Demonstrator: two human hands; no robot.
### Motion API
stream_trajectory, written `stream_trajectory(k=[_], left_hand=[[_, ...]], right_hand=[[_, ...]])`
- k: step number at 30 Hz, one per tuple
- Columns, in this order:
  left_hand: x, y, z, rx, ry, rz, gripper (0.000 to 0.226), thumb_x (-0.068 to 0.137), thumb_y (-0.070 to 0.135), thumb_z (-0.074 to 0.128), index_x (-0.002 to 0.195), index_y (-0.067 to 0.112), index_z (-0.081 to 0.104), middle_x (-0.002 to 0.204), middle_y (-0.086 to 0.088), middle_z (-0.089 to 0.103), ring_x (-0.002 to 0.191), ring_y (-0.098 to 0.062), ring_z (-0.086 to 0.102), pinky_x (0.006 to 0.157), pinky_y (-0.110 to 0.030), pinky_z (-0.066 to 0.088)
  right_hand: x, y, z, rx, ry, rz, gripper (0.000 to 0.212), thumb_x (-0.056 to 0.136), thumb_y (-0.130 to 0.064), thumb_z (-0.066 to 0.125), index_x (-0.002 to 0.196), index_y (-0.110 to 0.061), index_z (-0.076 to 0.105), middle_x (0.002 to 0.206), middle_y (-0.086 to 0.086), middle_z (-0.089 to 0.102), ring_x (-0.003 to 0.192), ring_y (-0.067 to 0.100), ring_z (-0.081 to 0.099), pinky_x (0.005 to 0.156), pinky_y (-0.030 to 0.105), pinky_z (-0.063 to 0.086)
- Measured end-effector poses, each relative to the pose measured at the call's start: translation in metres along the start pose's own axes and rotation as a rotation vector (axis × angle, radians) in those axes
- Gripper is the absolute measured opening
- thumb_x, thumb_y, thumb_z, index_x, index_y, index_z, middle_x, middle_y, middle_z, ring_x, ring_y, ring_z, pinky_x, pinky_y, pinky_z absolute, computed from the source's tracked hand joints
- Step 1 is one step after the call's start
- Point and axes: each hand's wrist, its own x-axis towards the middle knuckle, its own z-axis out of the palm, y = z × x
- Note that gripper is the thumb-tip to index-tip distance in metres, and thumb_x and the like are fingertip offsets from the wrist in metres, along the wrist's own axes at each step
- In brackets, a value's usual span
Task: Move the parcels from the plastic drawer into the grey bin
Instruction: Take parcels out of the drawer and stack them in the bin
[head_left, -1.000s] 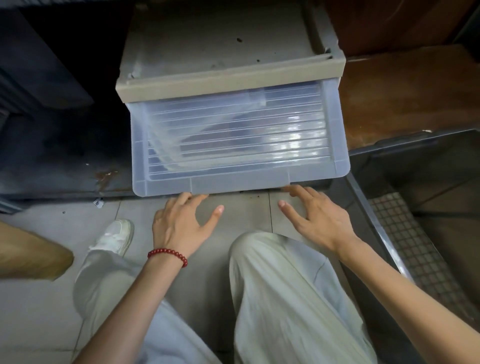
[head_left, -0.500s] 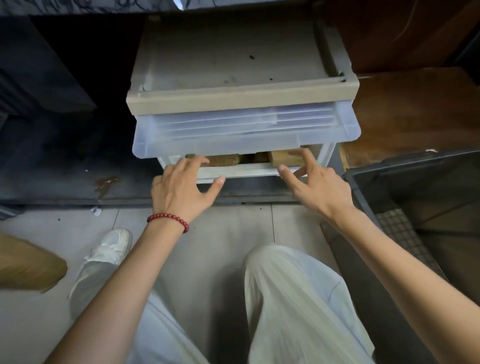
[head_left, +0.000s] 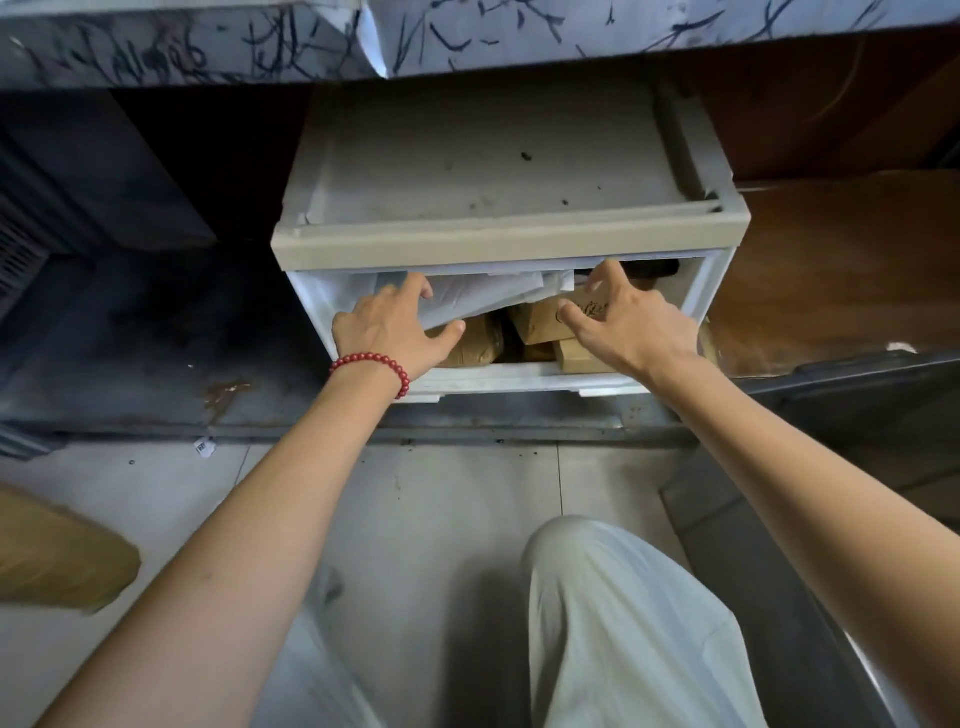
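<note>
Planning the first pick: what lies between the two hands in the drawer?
Head view: a white mailer, gripped by the left hand, spans toward the right hand; under it sit a brown wrapped parcel and a cardboard box.

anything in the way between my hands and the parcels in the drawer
Nothing visible. The drawer front is open; the left hand holds the white mailer, and the right hand is spread right at the brown box. The mailer lies over a brown parcel.
</note>
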Motion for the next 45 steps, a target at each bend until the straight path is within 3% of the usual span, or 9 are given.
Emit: stream_trajectory(k=[10, 16, 26, 35, 38, 42, 45], left_hand=[[-0.04, -0.009, -0.011, 0.022, -0.01, 0.026, 0.052, 0.087, 0.062, 0.047, 0.127, 0.03, 0.04, 0.117, 0.002, 0.059, 0.103, -0.024, 0.057, 0.077, -0.036, 0.044], [-0.098, -0.026, 0.002, -0.033, -0.019, 0.043, 0.054, 0.087, 0.055, 0.053, 0.135, 0.034, 0.037, 0.116, 0.006, 0.061, 0.109, -0.023, 0.055, 0.087, -0.04, 0.043], [-0.091, -0.019, -0.003, 0.052, 0.002, 0.104, 0.054, 0.088, 0.057, 0.049, 0.135, 0.031, 0.04, 0.131, 0.004, 0.055, 0.117, -0.024, 0.051, 0.085, -0.04, 0.043], [-0.073, -0.019, -0.022, 0.069, 0.048, 0.075, 0.049, 0.091, 0.052, 0.048, 0.134, 0.029, 0.044, 0.131, 0.003, 0.056, 0.12, -0.025, 0.049, 0.085, -0.039, 0.042], [-0.065, -0.023, -0.003, 0.042, -0.067, 0.008, 0.055, 0.092, 0.052, 0.048, 0.141, 0.031, 0.036, 0.14, 0.002, 0.049, 0.126, -0.026, 0.044, 0.092, -0.041, 0.042], [-0.042, -0.015, 0.017, 0.068, -0.109, 0.042, 0.061, 0.093, 0.052, 0.047, 0.147, 0.03, 0.029, 0.147, 0.001, 0.04, 0.131, -0.025, 0.039, 0.095, -0.042, 0.043], [-0.033, -0.013, 0.027, 0.091, -0.12, 0.09, 0.063, 0.093, 0.05, 0.047, 0.149, 0.029, 0.027, 0.15, 0.001, 0.036, 0.134, -0.026, 0.036, 0.097, -0.043, 0.042]], right_hand=[[-0.037, -0.005, 0.001, 0.001, -0.042, 0.002, 0.053, 0.091, -0.064, 0.039, 0.127, -0.026, 0.038, 0.09, 0.006, 0.069, 0.081, 0.03, 0.062, 0.063, 0.032, 0.041], [-0.07, -0.02, 0.035, -0.063, -0.151, 0.009, 0.057, 0.09, -0.066, 0.04, 0.129, -0.025, 0.037, 0.095, 0.006, 0.067, 0.088, 0.029, 0.063, 0.061, 0.032, 0.04], [-0.074, 0.006, 0.007, -0.093, -0.04, 0.013, 0.056, 0.088, -0.07, 0.038, 0.125, -0.029, 0.038, 0.096, 0.001, 0.07, 0.083, 0.025, 0.063, 0.058, 0.028, 0.042], [-0.05, -0.016, -0.025, -0.048, -0.051, -0.075, 0.058, 0.09, -0.062, 0.047, 0.133, -0.024, 0.045, 0.116, 0.005, 0.065, 0.101, 0.028, 0.062, 0.07, 0.033, 0.046], [-0.048, -0.008, -0.011, -0.02, -0.052, -0.07, 0.056, 0.089, -0.061, 0.048, 0.132, -0.025, 0.047, 0.125, 0.003, 0.06, 0.106, 0.026, 0.061, 0.074, 0.034, 0.047], [-0.042, 0.017, 0.012, -0.093, -0.175, -0.029, 0.065, 0.088, -0.064, 0.049, 0.141, -0.027, 0.035, 0.136, 0.005, 0.051, 0.112, 0.026, 0.058, 0.076, 0.038, 0.052], [-0.03, 0.014, 0.017, -0.05, -0.163, -0.062, 0.073, 0.09, -0.06, 0.05, 0.149, -0.027, 0.024, 0.147, 0.008, 0.041, 0.123, 0.03, 0.052, 0.092, 0.046, 0.05]])
